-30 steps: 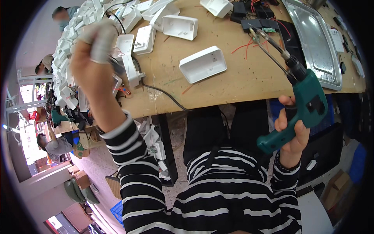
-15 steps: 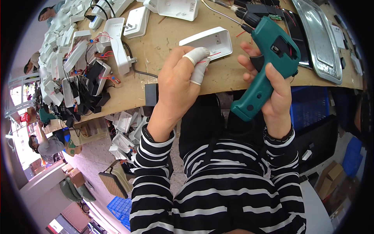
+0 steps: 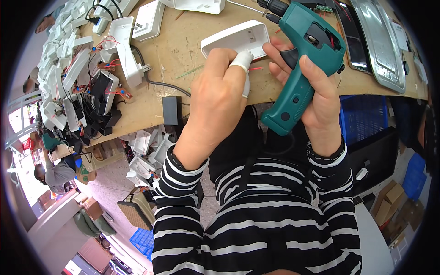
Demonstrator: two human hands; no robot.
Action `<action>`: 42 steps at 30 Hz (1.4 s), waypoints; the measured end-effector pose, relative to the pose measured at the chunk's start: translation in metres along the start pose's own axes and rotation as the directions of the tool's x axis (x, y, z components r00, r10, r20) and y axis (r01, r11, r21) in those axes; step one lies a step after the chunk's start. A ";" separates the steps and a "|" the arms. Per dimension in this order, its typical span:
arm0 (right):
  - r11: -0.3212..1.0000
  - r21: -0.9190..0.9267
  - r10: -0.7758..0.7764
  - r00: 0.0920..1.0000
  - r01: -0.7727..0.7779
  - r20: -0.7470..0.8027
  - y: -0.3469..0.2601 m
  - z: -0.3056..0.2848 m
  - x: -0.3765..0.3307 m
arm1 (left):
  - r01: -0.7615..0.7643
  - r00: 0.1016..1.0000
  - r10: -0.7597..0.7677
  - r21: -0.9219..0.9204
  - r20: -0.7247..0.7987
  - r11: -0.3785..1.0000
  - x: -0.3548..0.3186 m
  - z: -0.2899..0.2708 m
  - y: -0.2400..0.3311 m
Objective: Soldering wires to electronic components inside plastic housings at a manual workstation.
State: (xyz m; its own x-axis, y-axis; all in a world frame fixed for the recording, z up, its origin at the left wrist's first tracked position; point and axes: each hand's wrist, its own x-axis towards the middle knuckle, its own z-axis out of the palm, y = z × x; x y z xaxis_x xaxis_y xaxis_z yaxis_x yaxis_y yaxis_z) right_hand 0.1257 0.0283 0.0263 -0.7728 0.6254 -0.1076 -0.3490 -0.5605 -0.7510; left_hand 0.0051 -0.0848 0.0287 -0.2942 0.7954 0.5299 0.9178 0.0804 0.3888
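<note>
My right hand [image 3: 311, 87] grips the handle of a green electric screwdriver [image 3: 305, 59], its bit pointing up and left over the wooden bench [image 3: 183, 50]. My left hand [image 3: 217, 98], with a white cot on one fingertip, rests fingers down at the near edge of an open white plastic housing [image 3: 236, 36] lying on the bench. I cannot tell whether the fingers pinch anything small. The two hands nearly touch at the bench's front edge.
Several white housings with red wires are heaped along the bench's left side [image 3: 78, 78]. A black adapter block [image 3: 171, 110] with its cable lies near the edge. A metal tray [image 3: 382, 43] sits at right, a blue crate [image 3: 362, 119] below it.
My left hand came down from the heap at far left to the white housing. My right hand lifted the screwdriver from below the bench edge up beside it.
</note>
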 end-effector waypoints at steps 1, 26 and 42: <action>1.000 -0.001 -0.005 1.000 0.005 -0.001 0.000 0.000 0.000 | -0.005 1.000 0.006 0.039 -0.009 0.999 0.001 0.002 0.001; 0.771 -0.637 -0.162 0.970 0.009 -0.183 -0.033 -0.015 -0.116 | 0.120 0.968 -0.048 0.282 -0.248 0.952 0.018 0.022 -0.010; 0.782 -0.622 -0.096 0.982 -0.028 -0.165 -0.021 -0.009 -0.110 | 0.021 0.984 0.060 0.441 -0.169 0.897 0.023 0.017 -0.001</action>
State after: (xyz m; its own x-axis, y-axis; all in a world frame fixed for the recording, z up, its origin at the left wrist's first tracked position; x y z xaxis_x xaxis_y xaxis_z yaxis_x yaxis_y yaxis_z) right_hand 0.2225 -0.0237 0.0477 -0.6378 0.7572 -0.1412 0.0785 -0.1185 -0.9898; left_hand 0.0020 -0.0562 0.0278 -0.2795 0.6858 0.6720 0.9348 0.3542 0.0273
